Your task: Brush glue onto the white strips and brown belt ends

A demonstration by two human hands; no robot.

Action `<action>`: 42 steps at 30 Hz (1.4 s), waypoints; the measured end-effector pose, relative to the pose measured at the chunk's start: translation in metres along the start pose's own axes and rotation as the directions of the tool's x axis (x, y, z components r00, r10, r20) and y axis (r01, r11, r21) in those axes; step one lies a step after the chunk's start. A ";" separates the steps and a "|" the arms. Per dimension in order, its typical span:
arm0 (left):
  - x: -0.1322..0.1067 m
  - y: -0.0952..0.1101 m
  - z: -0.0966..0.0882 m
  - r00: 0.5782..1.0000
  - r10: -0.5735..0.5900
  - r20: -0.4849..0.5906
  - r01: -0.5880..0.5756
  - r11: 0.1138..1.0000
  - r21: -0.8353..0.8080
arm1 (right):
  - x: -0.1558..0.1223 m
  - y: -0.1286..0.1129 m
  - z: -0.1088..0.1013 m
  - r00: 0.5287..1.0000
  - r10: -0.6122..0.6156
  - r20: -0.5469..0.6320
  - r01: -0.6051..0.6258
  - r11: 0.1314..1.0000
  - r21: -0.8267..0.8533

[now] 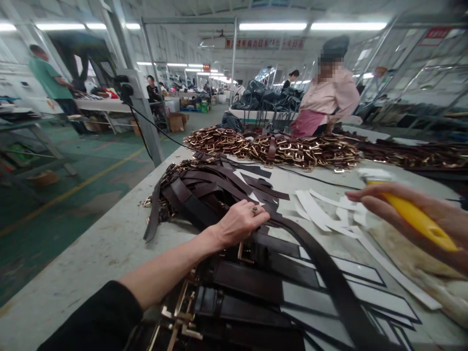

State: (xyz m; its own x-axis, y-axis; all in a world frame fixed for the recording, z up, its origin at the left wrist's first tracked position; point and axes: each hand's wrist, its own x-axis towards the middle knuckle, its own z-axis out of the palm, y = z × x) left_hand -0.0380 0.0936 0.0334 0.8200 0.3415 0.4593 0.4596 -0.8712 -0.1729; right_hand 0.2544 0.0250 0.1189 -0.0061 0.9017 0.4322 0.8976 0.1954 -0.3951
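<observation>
Left arm reaches from lower left to centre, its hand (243, 220) grasping a long dark-brown leather strap (327, 264) curving toward lower right; the right hand (433, 202), at right edge, grips a yellow-handled, white-headed tool (417, 218).

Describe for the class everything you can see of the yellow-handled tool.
The yellow-handled tool has a smooth, slightly curved handle that looks like plastic, with a small recess or hole near its end. Its head is broad and whitish, too blurred to tell its material. The right hand holds it at a slant above the table, head toward the picture's upper left; no other contact shows.
</observation>
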 end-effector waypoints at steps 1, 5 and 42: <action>-0.002 0.004 0.001 0.999 0.026 -0.031 -0.026 1.000 -0.001 | 0.000 -0.005 0.006 0.997 0.017 0.073 -0.021 0.999 0.049; 0.001 0.011 -0.004 0.997 0.025 -0.074 -0.026 0.999 -0.023 | -0.004 -0.032 0.046 0.927 -0.048 0.372 -0.045 0.971 0.236; 0.084 0.071 -0.052 0.964 0.115 0.238 0.063 0.775 -0.629 | -0.064 0.015 -0.040 0.970 -0.099 0.220 0.081 0.993 0.090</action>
State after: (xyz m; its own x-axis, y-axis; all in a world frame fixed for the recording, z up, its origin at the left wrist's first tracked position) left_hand 0.0458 0.0426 0.1047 0.9250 0.3131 0.2154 0.1934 -0.8756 0.4425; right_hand 0.2860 -0.0446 0.1176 -0.1916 0.9407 0.2798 0.8510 0.3013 -0.4302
